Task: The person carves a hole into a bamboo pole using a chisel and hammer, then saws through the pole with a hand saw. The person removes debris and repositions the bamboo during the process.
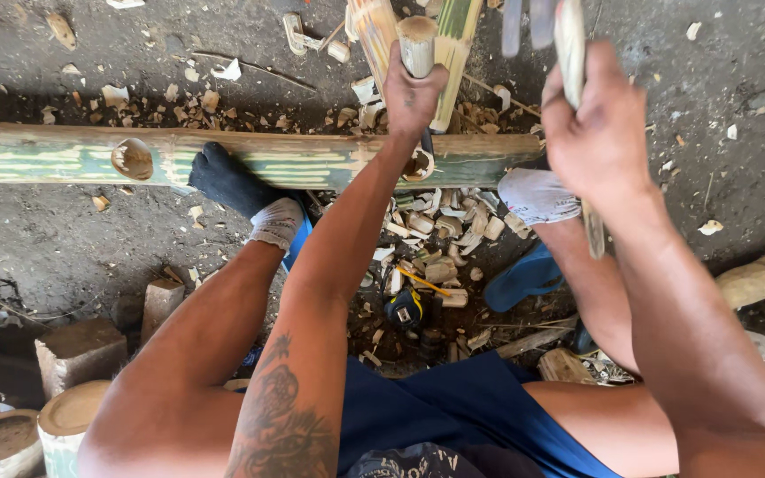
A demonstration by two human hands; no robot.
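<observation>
I looked down on dark packed ground strewn with pale chips. At the lower left of the frame stood cut blocks and round bamboo sections. A long green bamboo pole lay across the upper half, left to right, with a hole cut in its side at the upper left. A dark-toed sock pressed on the pole; a second socked foot rested near its right end, above a blue sandal. A tape measure lay among the chips at centre.

My left hand sat at upper centre, fingers wrapped tight round a short bamboo-handled tool set upright on the pole, beside split bamboo strips. My right hand, at the upper right, was raised and gripped closed around a mallet, blurred at the top edge.
</observation>
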